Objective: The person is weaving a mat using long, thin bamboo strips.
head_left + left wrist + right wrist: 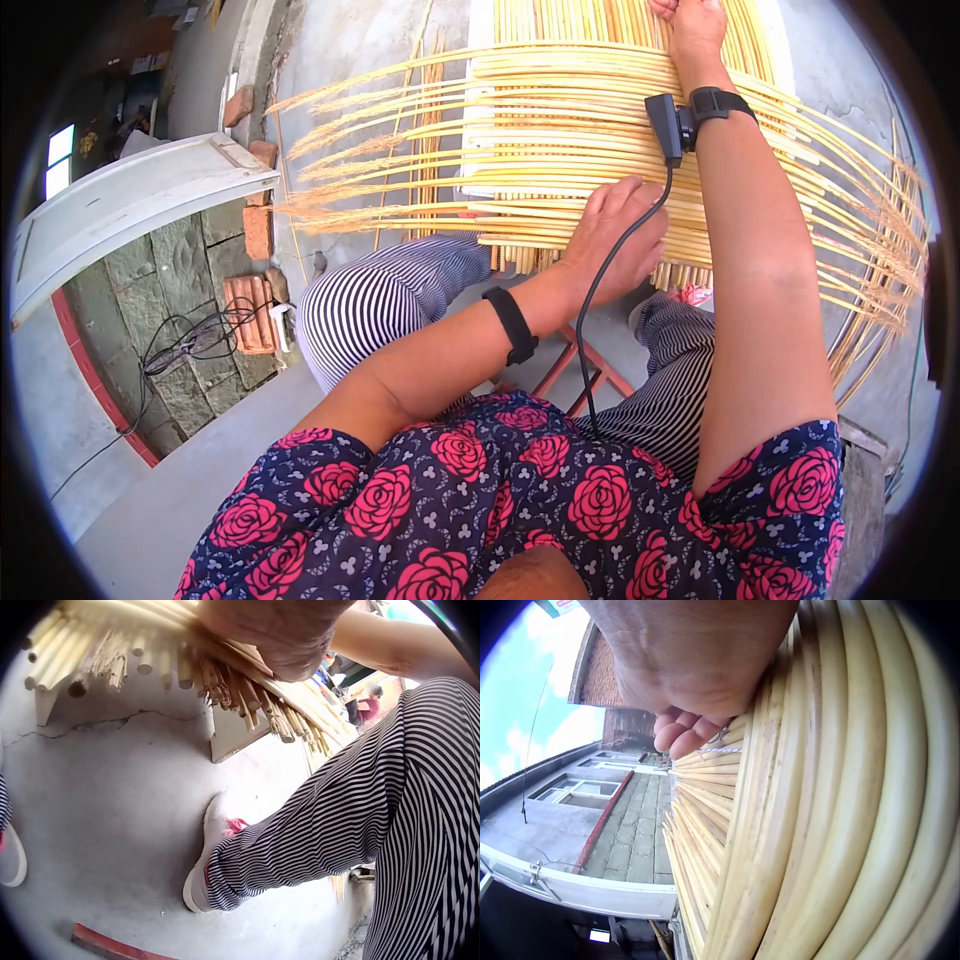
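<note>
"How far along is it?"

"Partway, it seems. Crosswise stalks (560, 150) are laid over lengthwise stalks (560, 20) from the upper centre to mid-frame, while the lengthwise ones are left uncovered at the top edge. The feathery ends are left long at both sides. Whether the layers are fastened cannot be told."

"And the hands?"

"The left hand (615, 235) is rested on the near crosswise stalks, just right of centre, its fingers relaxed. The right hand (697, 35) is placed at the top, over the lengthwise stalks. Its fingers are seen bent in the right wrist view, near a white cord (724, 751), but whether anything is pinched cannot be told."

"Any counts?"

"Two hands, two black wristbands, one cord and, in the left wrist view, two pale shoes (206, 855). Two layers of stalks are seen, too dense to be counted singly."
</note>
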